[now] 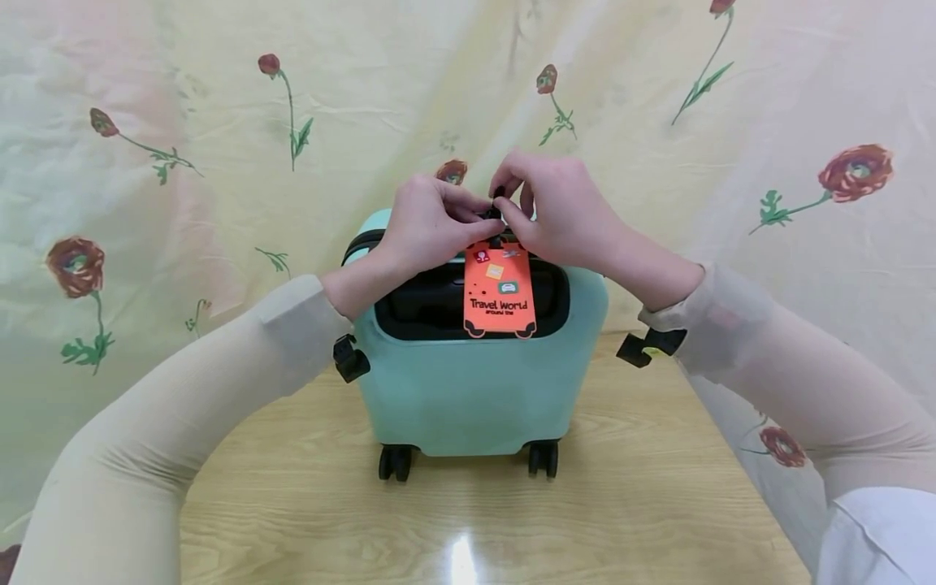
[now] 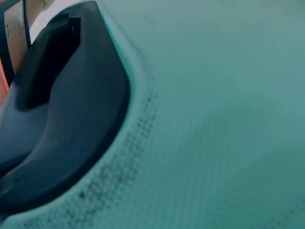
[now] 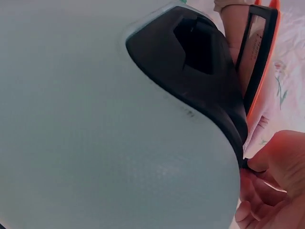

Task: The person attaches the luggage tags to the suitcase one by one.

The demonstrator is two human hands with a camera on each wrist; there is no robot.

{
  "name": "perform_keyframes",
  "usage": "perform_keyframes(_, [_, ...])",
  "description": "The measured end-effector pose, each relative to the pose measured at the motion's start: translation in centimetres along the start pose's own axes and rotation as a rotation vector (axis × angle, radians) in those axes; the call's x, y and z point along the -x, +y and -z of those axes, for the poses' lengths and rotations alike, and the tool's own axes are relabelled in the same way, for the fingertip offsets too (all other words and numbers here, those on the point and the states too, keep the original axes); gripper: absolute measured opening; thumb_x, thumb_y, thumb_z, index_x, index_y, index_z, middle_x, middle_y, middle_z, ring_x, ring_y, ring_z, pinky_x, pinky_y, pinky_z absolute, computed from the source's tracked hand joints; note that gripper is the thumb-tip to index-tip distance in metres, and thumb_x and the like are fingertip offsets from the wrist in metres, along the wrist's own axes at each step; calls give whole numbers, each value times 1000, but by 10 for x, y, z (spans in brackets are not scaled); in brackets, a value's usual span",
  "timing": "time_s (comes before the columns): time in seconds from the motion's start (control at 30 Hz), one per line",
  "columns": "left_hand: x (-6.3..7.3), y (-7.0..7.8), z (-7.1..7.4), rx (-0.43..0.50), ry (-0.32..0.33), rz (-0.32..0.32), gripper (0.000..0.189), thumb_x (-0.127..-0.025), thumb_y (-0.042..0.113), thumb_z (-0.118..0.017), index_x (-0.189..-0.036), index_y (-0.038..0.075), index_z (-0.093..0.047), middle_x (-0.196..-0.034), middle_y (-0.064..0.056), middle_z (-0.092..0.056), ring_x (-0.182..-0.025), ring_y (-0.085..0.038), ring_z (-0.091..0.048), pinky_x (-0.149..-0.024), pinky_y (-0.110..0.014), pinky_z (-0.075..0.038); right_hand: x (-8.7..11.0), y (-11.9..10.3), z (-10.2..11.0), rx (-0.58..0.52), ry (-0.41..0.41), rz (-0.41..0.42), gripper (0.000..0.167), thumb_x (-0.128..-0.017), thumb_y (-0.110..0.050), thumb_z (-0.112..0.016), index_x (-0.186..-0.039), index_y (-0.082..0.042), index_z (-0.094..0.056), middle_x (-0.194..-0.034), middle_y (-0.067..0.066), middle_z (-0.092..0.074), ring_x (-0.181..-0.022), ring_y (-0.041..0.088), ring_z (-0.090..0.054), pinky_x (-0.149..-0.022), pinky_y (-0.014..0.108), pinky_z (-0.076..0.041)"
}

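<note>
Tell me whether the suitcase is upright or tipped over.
Upright: in the head view, the suitcase stands with its black wheels down on the wood-grain surface.

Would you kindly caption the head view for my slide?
Left hand and right hand hold the black strap of an orange luggage tag at a mint-green suitcase.

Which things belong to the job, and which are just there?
Part of the job:
- orange rectangular luggage tag
- small black strap, pinched by left hand and right hand
- mint-green hard-shell suitcase

Just there:
- pale wood-grain table
- cream flower-print cloth
</note>
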State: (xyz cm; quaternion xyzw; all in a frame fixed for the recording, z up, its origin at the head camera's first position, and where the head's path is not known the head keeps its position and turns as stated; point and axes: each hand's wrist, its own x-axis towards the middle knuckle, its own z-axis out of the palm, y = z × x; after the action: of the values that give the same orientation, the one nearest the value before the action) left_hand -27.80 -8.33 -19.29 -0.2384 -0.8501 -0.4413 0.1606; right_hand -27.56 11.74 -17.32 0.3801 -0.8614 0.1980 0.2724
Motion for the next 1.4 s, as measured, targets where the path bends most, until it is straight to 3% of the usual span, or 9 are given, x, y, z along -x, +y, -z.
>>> perform_keyframes(0.4, [-1, 1, 1, -32, -27, -3, 29, -90, 24, -88, -111, 5, -84, -99, -11, -84, -85, -18, -80, -76, -27, -61, -1, 0, 2, -12, 15, -53, 11, -104, -9, -62, -107, -4, -70, -96, 13, -78, -78, 25, -73, -69, 35, -52])
perform_keyframes(0.47, [-2, 2, 1, -32, -34, 5, 29, -90, 24, -88, -112, 5, -84, -101, -11, -84, -93, -16, -80, -80, -27, -61, -2, 0, 3, -10, 21, -66, 11, -104, -10, -62, -107, -4, -71, -93, 12, -78, -77, 25, -73, -69, 33, -50])
perform_keyframes(0.63, [-3, 3, 1, -22, -66, 24, 29, -89, 25, -89, -111, 6, -85, -100, -10, -84, -95, -15, -80, -82, -29, -62, -2, 0, 4, -7, 38, -97, 13, -105, -12, -62, -109, -3, -71, -93, 12, -78, -76, 25, -71, -70, 34, -49])
perform_keyframes(0.7, [-4, 3, 2, -12, -79, 29, 30, -89, 25, -88, -113, 7, -84, -99, -9, -84, -89, -17, -81, -81, -28, -62, -2, 0, 3, -16, 46, -98, 13, -105, -12, -63, -110, -3, -70, -95, 12, -78, -76, 25, -71, -71, 34, -50])
perform_keyframes(0.93, [-7, -1, 4, 35, -99, 42, 27, -92, 24, -85, -115, 9, -84, -104, -9, -84, -92, -16, -79, -83, -27, -60, -3, 1, 1, -18, 57, -62, 12, -103, -12, -65, -108, -4, -72, -92, 10, -78, -72, 22, -71, -66, 29, -47])
perform_keyframes(1.1, [-9, -1, 5, -21, -129, 34, 23, -93, 27, -84, -110, 11, -86, -100, -7, -84, -93, -15, -78, -94, -29, -57, -4, 0, 3, -29, 43, -74, 11, -103, -12, -64, -106, -5, -72, -85, 11, -77, -72, 21, -70, -67, 30, -47])
perform_keyframes(1.17, [-9, -1, 6, -47, -131, 32, 21, -93, 27, -84, -107, 11, -86, -97, -8, -84, -102, -12, -74, -101, -30, -55, -6, -2, 3, -44, 35, -77, 12, -104, -13, -63, -106, -5, -71, -84, 12, -76, -73, 22, -70, -68, 31, -48])
perform_keyframes(1.27, [-8, -1, 7, -62, -128, 33, 20, -93, 27, -84, -105, 11, -87, -94, -8, -84, -102, -11, -73, -100, -31, -55, -9, -4, 3, -60, 35, -83, 13, -105, -13, -61, -107, -4, -70, -85, 12, -76, -74, 22, -70, -70, 31, -49])
perform_keyframes(1.4, [-9, -1, 6, -27, -165, 70, 26, -92, 30, -85, -112, 12, -85, -99, -6, -84, -92, -14, -78, -86, -29, -58, -7, -2, 3, -59, 64, -110, 13, -105, -11, -60, -108, -3, -70, -89, 12, -76, -73, 22, -68, -71, 28, -47])
